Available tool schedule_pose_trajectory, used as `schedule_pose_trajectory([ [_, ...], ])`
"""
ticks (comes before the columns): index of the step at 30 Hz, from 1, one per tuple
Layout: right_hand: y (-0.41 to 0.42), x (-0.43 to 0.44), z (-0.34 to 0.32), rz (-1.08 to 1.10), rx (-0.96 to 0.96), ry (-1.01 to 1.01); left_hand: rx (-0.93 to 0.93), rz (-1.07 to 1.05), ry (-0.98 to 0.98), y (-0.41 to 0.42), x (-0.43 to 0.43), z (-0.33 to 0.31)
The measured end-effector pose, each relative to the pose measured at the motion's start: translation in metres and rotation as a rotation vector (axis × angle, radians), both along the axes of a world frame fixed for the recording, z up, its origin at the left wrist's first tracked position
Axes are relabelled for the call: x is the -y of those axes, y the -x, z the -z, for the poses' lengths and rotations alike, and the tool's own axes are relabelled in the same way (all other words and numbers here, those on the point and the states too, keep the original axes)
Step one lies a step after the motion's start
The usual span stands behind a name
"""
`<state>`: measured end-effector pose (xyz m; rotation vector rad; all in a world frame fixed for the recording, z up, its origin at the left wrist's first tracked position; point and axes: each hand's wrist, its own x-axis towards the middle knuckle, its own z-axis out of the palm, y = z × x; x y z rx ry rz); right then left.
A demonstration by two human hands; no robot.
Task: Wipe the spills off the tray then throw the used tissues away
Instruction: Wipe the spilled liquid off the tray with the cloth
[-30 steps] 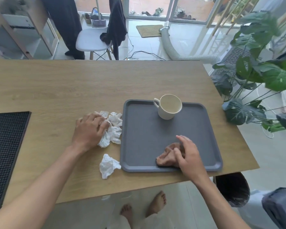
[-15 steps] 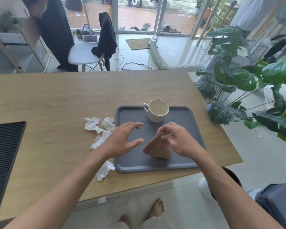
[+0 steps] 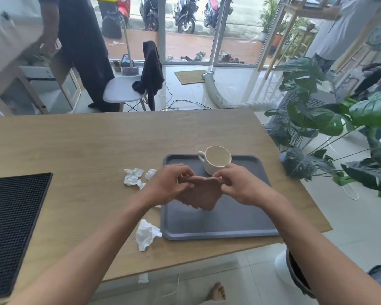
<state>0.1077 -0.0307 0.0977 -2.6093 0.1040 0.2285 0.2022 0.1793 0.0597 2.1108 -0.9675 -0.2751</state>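
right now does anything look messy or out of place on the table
Crumpled white tissues lie loose on the table left of the tray, another near its front corner. Both hands hold a brown-stained tissue over it.

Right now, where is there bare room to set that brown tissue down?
Free: the tray's near half, below both hands; the bare table between the black mat and the white tissues. Crowded: the tray's far edge around the cup, and its left side, where tissues lie.

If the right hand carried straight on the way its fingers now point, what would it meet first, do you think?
Probably the left hand: the right hand points leftward along the brown tissue they both hold above the tray. Depth is hard to judge.
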Motion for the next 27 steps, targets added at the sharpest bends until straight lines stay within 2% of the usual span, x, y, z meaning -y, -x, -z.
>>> schedule_pose_trajectory([
  [4,-0.003,-0.008,0.012,0.045,0.258,0.035,0.219,-0.076,0.027,-0.001,-0.008,0.003],
  [7,0.021,-0.017,0.033,-0.04,0.401,0.113,0.42,-0.039,0.019,0.013,-0.023,0.022],
  [9,0.046,-0.022,0.064,-0.161,0.29,0.204,0.394,0.086,-0.089,0.027,-0.037,0.04],
  [11,0.068,-0.025,0.088,-0.219,0.073,0.233,0.209,0.157,-0.197,0.037,-0.05,0.054],
  [12,0.074,-0.025,0.096,-0.198,0.013,0.218,0.124,0.121,-0.194,0.038,-0.054,0.06],
  [13,0.074,-0.025,0.099,-0.143,0.027,0.184,0.082,0.039,-0.144,0.036,-0.056,0.066],
  [15,0.062,-0.032,0.097,-0.004,0.173,0.11,0.13,-0.207,-0.07,0.021,-0.053,0.078],
  [18,0.037,-0.063,0.101,0.11,0.267,0.045,0.138,-0.488,-0.197,-0.002,-0.034,0.09],
  [20,0.029,-0.088,0.12,0.062,0.192,0.116,0.096,-0.533,-0.298,-0.007,-0.019,0.098],
  [23,0.032,-0.105,0.15,-0.015,0.11,0.307,0.164,-0.549,-0.376,-0.007,-0.008,0.113],
  [27,0.017,-0.098,0.16,-0.04,0.125,0.323,0.261,-0.549,-0.389,-0.009,-0.011,0.123],
])
